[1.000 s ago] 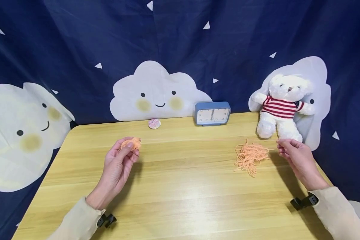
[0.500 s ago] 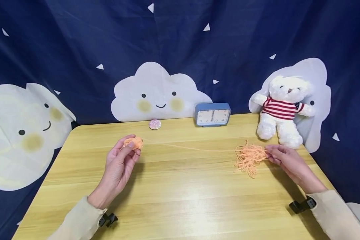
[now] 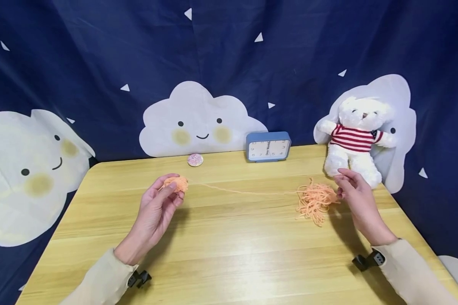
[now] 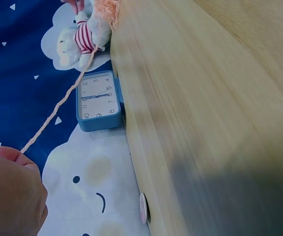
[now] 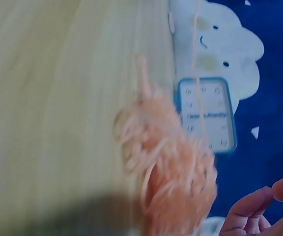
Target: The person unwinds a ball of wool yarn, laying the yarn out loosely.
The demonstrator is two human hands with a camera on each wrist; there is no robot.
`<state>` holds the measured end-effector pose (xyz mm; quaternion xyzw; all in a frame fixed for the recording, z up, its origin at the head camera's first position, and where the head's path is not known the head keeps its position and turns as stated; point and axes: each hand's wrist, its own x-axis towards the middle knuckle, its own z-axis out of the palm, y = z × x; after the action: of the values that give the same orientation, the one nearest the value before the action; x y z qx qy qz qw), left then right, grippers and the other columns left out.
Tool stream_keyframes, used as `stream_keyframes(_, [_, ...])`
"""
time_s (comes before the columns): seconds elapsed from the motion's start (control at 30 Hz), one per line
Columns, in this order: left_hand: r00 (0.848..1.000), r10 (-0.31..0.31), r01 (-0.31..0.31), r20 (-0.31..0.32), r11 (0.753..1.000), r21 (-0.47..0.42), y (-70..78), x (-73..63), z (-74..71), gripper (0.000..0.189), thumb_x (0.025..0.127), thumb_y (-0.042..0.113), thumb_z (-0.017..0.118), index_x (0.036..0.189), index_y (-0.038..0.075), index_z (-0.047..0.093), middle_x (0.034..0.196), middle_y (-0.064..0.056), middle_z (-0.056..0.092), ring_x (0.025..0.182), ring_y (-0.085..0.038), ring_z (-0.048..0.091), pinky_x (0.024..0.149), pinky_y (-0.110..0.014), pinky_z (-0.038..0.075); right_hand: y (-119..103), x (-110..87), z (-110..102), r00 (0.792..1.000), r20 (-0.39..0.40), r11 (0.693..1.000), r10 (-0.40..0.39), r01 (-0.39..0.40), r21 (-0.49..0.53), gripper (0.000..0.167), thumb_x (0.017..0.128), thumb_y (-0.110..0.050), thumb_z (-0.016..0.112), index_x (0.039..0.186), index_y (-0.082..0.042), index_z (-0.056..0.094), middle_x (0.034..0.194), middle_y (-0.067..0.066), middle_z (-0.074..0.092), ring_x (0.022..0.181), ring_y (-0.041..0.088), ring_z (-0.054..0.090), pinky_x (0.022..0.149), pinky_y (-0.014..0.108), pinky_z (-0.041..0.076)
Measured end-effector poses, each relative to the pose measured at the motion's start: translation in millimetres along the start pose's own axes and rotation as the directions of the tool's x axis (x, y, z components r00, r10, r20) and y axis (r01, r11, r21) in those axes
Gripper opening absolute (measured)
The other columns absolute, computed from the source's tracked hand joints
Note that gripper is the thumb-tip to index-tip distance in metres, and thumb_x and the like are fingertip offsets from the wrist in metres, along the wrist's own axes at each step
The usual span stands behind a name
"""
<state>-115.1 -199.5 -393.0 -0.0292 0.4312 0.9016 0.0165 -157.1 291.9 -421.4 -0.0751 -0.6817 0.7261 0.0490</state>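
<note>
A small wound bundle of peach yarn (image 3: 180, 184) is pinched between the thumb and fingers of my left hand (image 3: 152, 212), raised over the left part of the table. From it a single yarn strand (image 3: 244, 192) runs slackly rightward to a loose tangled yarn pile (image 3: 315, 201) on the table. Beside that pile's right edge is my right hand (image 3: 358, 207), thumb and index finger extended with no yarn visible between them. In the right wrist view the tangle (image 5: 176, 187) looks blurred, left of the fingertips. The left wrist view shows the strand (image 4: 58, 105) leaving the left hand.
A blue clock (image 3: 268, 147) stands at the table's back edge, with a round pink disc (image 3: 195, 159) to its left. A white teddy bear (image 3: 353, 140) in a striped sweater sits at the back right. Behind hangs a navy cloud-patterned curtain (image 3: 229, 51).
The right hand held the strand taut at the far right, then came left to the pile, and its fingers have since spread. The strand has gone slack. The left hand still holds the bundle.
</note>
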Motion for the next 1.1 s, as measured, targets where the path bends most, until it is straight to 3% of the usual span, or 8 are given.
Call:
stream_keyframes(0.2, [1.000, -0.013, 0.013, -0.011, 1.000, 0.017, -0.6, 0.1, 1.7, 0.019, 0.110, -0.004, 0.058, 0.127, 0.001, 0.065, 0.113, -0.011, 0.064, 0.085, -0.016, 0.067, 0.074, -0.020, 0.058, -7.6, -0.9, 28.9, 0.997, 0.075, 1.000, -0.014, 0.013, 0.022, 0.018, 0.112, -0.003, 0.056, 0.126, -0.011, 0.064, 0.110, -0.009, 0.070, 0.084, 0.009, 0.059, 0.070, 0.018, 0.052])
stream_keyframes(0.3, [1.000, -0.018, 0.018, -0.013, 1.000, 0.019, -1.1, 0.8, 2.8, 0.020, 0.110, -0.003, 0.058, 0.127, 0.002, 0.066, 0.112, -0.011, 0.063, 0.086, -0.017, 0.067, 0.075, -0.020, 0.058, -9.9, -2.9, 46.2, 0.991, 0.135, 0.999, 0.005, 0.001, -0.039, 0.021, 0.112, -0.005, 0.056, 0.132, -0.006, 0.063, 0.114, -0.009, 0.069, 0.089, 0.010, 0.061, 0.077, 0.021, 0.055])
stream_keyframes(0.4, [1.000, -0.025, 0.025, -0.010, 1.000, 0.019, -1.9, 1.7, 4.5, 0.021, 0.109, -0.004, 0.058, 0.128, 0.003, 0.066, 0.112, -0.011, 0.062, 0.087, -0.017, 0.066, 0.076, -0.020, 0.058, -9.0, -4.8, 66.3, 0.971, 0.237, 0.996, 0.044, -0.025, -0.083, 0.032, 0.113, -0.007, 0.055, 0.142, 0.005, 0.057, 0.126, -0.002, 0.066, 0.094, 0.012, 0.063, 0.085, 0.024, 0.057])
stream_keyframes(0.47, [0.999, -0.032, 0.032, -0.005, 0.999, 0.018, -2.5, 2.3, 5.7, 0.021, 0.109, -0.004, 0.058, 0.128, 0.003, 0.066, 0.112, -0.011, 0.061, 0.088, -0.017, 0.065, 0.077, -0.020, 0.058, -7.4, -5.6, 80.9, 0.943, 0.325, 0.995, 0.074, -0.047, -0.090, 0.039, 0.112, -0.007, 0.054, 0.148, 0.009, 0.052, 0.137, 0.008, 0.062, 0.097, 0.014, 0.063, 0.089, 0.026, 0.058])
stream_keyframes(0.57, [0.999, -0.038, 0.038, 0.001, 0.999, 0.025, -3.3, 2.4, 7.3, 0.020, 0.110, -0.003, 0.059, 0.127, 0.004, 0.066, 0.112, -0.011, 0.060, 0.089, -0.016, 0.064, 0.078, -0.021, 0.058, -4.6, -7.2, 104.2, 0.881, 0.462, 0.994, 0.101, -0.072, -0.080, 0.046, 0.109, -0.004, 0.055, 0.152, 0.010, 0.049, 0.150, 0.020, 0.055, 0.100, 0.015, 0.064, 0.095, 0.030, 0.058])
stream_keyframes(0.73, [0.999, -0.048, 0.047, 0.024, 0.999, 0.025, -4.8, 1.8, 9.1, 0.020, 0.111, -0.002, 0.059, 0.128, 0.005, 0.066, 0.114, -0.011, 0.058, 0.091, -0.016, 0.062, 0.079, -0.022, 0.058, -1.4, -12.4, 140.6, 0.778, 0.615, 0.991, 0.127, -0.119, -0.054, 0.050, 0.106, -0.005, 0.058, 0.154, 0.007, 0.049, 0.151, 0.025, 0.052, 0.104, 0.020, 0.064, 0.099, 0.035, 0.058])
stream_keyframes(1.0, [0.997, -0.049, 0.047, 0.058, 0.998, 0.041, -7.0, 2.0, 9.5, 0.019, 0.112, 0.000, 0.058, 0.128, 0.007, 0.065, 0.114, -0.010, 0.059, 0.091, -0.017, 0.063, 0.077, -0.022, 0.058, 8.4, -19.4, 179.7, 0.700, 0.694, 0.985, 0.170, -0.148, -0.092, 0.047, 0.107, -0.002, 0.059, 0.152, 0.005, 0.051, 0.152, 0.024, 0.056, 0.103, 0.024, 0.065, 0.101, 0.042, 0.058])
stream_keyframes(1.1, [0.997, -0.039, 0.035, 0.067, 0.997, 0.070, -7.3, 2.8, 9.2, 0.018, 0.112, 0.001, 0.058, 0.127, 0.008, 0.066, 0.113, -0.009, 0.061, 0.091, -0.019, 0.066, 0.074, -0.024, 0.058, 8.8, -21.4, 186.4, 0.701, 0.695, 0.986, 0.162, -0.145, -0.084, 0.040, 0.109, -0.005, 0.061, 0.146, 0.007, 0.056, 0.135, 0.022, 0.067, 0.095, 0.019, 0.065, 0.093, 0.035, 0.060])
